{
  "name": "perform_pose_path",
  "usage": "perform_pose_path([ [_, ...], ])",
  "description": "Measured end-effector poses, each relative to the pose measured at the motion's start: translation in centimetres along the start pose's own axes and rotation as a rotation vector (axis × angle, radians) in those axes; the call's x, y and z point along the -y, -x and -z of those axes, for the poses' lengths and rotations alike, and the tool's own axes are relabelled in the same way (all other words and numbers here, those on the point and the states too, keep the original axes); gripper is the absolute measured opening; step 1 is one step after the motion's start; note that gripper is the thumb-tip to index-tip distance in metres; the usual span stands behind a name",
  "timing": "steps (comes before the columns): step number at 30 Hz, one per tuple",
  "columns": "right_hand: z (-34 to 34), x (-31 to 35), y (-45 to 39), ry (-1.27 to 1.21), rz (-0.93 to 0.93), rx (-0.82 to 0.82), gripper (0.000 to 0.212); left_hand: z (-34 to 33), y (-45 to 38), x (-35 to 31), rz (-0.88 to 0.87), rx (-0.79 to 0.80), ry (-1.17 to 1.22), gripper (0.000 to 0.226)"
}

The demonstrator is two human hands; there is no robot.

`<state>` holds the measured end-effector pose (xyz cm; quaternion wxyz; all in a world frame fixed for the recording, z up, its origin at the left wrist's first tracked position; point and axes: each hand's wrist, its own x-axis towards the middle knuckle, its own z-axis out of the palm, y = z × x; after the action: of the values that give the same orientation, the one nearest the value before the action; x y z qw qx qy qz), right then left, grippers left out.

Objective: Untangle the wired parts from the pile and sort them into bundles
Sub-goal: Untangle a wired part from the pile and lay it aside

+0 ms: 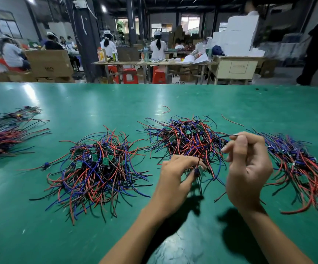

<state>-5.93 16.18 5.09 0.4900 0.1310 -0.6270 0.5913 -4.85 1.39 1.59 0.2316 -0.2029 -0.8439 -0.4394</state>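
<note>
A part [200, 171] is pinched by the left hand [175, 180] before the pile [186, 140]; its black wire [225, 136] is gripped by the right hand [247, 168]. Light, floppy, snag-prone: best held at the board.

Tangled piles of wired parts: 2, left pile [95, 164], centre pile [186, 140] | sorted bundles: 2, right bundle [299, 166], left-edge bundle [3, 138] | loose red wires: 2, [166, 109], [232, 120] | hands: 2, left hand [175, 180], right hand [247, 170]
</note>
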Motion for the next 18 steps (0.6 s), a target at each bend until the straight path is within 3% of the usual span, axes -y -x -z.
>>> perform_pose_path([
  [3, 0.2, -1.1, -0.8, -0.01, -0.216, -0.039, 0.02, 0.6, -0.3, -0.4, 0.114, -0.045, 0.288, 0.016],
  [6, 0.3, -2.3, -0.9, 0.036, -0.425, 0.04, 0.02, 1.2, -0.7, -1.0, 0.173, -0.109, 0.472, 0.009],
  [8, 0.2, -2.7, -0.7, 0.037, -0.516, 0.084, 0.02, 1.6, -0.9, -1.1, 0.244, -0.135, 0.643, 0.016],
  [14, 0.1, -2.8, -0.4, 0.059, -0.564, 0.153, 0.022, 2.4, -1.4, -0.5, 0.47, -0.114, 0.977, 0.019],
  [18, 0.2, -3.3, -0.1, 0.203, -0.642, 0.315, 0.032, 3.3, -1.9, 0.1, 0.492, -0.213, 1.006, 0.02],
])
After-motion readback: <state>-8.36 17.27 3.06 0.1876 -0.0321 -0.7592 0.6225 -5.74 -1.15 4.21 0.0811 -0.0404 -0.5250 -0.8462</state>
